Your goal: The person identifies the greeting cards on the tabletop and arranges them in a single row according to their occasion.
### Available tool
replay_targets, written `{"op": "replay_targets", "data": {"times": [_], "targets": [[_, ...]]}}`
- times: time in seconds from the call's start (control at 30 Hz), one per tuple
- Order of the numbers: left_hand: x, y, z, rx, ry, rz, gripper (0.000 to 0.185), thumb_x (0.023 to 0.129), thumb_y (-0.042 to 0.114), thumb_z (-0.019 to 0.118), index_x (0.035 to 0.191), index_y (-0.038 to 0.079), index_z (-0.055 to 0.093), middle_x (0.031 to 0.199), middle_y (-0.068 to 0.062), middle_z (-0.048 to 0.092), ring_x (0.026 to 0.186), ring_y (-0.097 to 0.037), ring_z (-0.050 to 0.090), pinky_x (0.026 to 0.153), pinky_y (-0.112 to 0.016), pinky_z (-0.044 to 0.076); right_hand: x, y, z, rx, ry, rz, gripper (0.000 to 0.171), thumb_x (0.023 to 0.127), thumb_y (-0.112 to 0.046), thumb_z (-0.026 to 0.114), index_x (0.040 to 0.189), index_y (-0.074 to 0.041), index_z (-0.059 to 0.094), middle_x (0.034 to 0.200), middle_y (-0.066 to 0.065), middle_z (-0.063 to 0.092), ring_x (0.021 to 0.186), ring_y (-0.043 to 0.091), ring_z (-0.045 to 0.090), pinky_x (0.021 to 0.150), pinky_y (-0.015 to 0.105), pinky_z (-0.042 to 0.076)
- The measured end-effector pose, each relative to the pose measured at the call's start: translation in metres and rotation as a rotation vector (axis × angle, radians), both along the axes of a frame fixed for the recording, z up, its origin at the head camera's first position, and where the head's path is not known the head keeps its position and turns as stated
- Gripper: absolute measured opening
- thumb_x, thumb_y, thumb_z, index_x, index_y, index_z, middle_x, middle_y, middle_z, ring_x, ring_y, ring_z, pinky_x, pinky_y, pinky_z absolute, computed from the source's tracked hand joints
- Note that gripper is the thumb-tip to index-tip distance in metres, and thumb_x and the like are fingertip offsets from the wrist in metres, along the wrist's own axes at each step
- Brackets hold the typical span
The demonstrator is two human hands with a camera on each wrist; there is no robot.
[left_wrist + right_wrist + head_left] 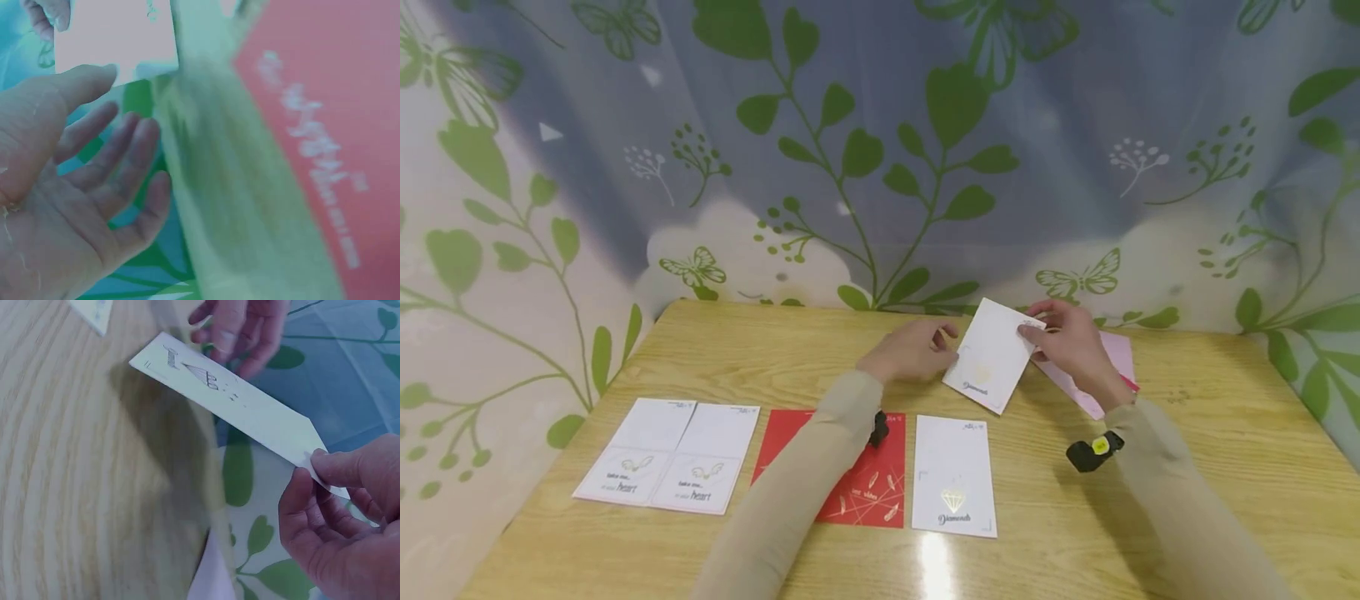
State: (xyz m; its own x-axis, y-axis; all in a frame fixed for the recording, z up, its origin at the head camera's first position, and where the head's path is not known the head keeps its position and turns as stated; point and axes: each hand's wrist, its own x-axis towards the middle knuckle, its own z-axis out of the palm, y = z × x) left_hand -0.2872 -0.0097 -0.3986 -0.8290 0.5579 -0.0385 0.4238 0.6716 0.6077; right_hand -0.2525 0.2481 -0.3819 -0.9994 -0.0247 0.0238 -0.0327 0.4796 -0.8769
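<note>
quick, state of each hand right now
Left hand: open, fingers loosely bent.
Right hand: closed, pinching a white rectangular paper card printed "Diamonds".

Looking like an indoor spot, curtained close around a table [1037, 517], but not revealing whether home, office or studio. Showing patterned cloth [880, 108] hanging in soft folds behind and rising along both sides, carrying green leaves [957, 104], butterflies [1078, 277] and pale cloud shapes [737, 242]. Filling the middle with wood grain, catching a bright streak of glare [936, 567] near the front, and bearing printed cards [955, 475], some lying in a row.
</note>
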Motion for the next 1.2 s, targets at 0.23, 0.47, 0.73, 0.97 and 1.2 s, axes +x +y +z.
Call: {"op": "replay_targets", "data": {"times": [0.23,0.47,0.73,0.97,1.2], "targets": [[0.004,0.006,0.022,0.292,0.013,0.021,0.053,0.101,0.027,0.064,0.150,0.017,0.046,0.122,-0.006,0.066,0.106,-0.021,0.069,0.092,-0.033,0.057,0.009,-0.005,0.015,-0.029,0.073,-0.031,0.033,0.100,-0.016,0.066,0.128,0.000,0.059,0.101,-0.001,0.068,0.076,0.002,0.062,0.066,0.027,0.059],[0.009,0.013,0.034,0.386,0.013,0.009,0.053,0.099,0.021,0.067,0.149,0.018,0.048,0.118,-0.005,0.066,0.101,-0.018,0.070,0.088,-0.031,0.058,0.021,-0.007,0.026,0.002,0.078,-0.010,0.030,0.099,-0.016,0.066,0.126,-0.003,0.062,0.097,0.003,0.069,0.075,0.007,0.062,0.064,0.026,0.057],[0.016,0.015,0.036,0.396,-0.059,-0.020,0.040,0.098,0.017,0.069,0.137,0.020,0.057,0.109,-0.003,0.067,0.091,-0.018,0.071,0.077,-0.028,0.055,0.033,-0.001,0.027,0.058,0.073,0.010,0.029,0.099,-0.019,0.067,0.125,-0.007,0.063,0.102,0.007,0.070,0.077,0.009,0.063,0.066,0.027,0.057],[0.021,0.015,0.033,0.451,-0.171,-0.059,0.035,0.097,0.014,0.069,0.130,0.018,0.058,0.107,-0.006,0.065,0.092,-0.035,0.075,0.078,-0.039,0.060,0.044,0.002,0.029,0.086,0.063,0.028,0.033,0.099,-0.021,0.067,0.127,-0.004,0.063,0.114,0.019,0.070,0.080,0.007,0.065,0.068,0.029,0.059],[0.025,0.016,0.029,0.473,-0.228,-0.095,0.031,0.097,0.012,0.068,0.126,0.017,0.058,0.111,-0.009,0.062,0.084,-0.024,0.074,0.085,-0.054,0.059,0.054,0.004,0.032,0.093,0.058,0.030,0.033,0.099,-0.018,0.068,0.126,-0.001,0.063,0.113,0.021,0.070,0.080,0.007,0.066,0.068,0.030,0.060]]}}
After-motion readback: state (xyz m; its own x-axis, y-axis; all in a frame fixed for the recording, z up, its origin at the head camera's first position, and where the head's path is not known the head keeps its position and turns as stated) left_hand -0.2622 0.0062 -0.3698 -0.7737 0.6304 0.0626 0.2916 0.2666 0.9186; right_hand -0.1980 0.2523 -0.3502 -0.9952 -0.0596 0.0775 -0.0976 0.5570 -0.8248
